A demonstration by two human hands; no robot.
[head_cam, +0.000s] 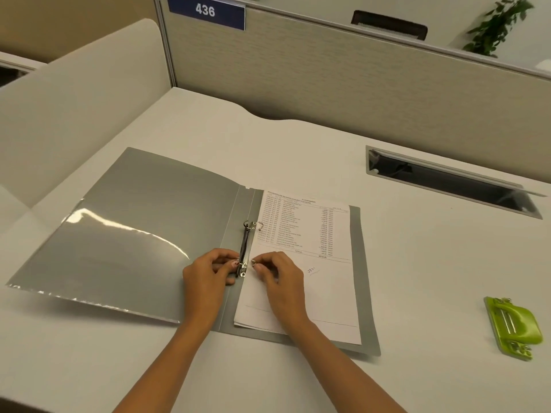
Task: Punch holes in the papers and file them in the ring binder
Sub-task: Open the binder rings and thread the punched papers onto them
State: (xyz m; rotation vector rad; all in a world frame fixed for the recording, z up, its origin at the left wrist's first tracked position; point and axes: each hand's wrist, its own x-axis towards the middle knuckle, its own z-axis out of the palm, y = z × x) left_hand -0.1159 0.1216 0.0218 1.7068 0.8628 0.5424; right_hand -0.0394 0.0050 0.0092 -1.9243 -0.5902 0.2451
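Ring binder (143, 234): grey, glossy, lying open and flat on the desk (298, 144), front cover spread to our left so the rings face up.

Rings (245, 248): two, on a dark metal bar along the spine. The far one stands parted; the near one sits between our fingers.

Left hand (208, 274): fingers pinched narrow on the left half of the near ring, we judge to pull it open or press it shut.

Right hand (278, 278): fingers pinched on the right half of that ring, palm resting on the papers, which holds them in place.

Papers (307, 263): white stack on the binder's right side, left edge at the rings; top sheet bears a printed table and a handwritten note.

Hole punch (514, 326): green, well apart at our right, set aside.
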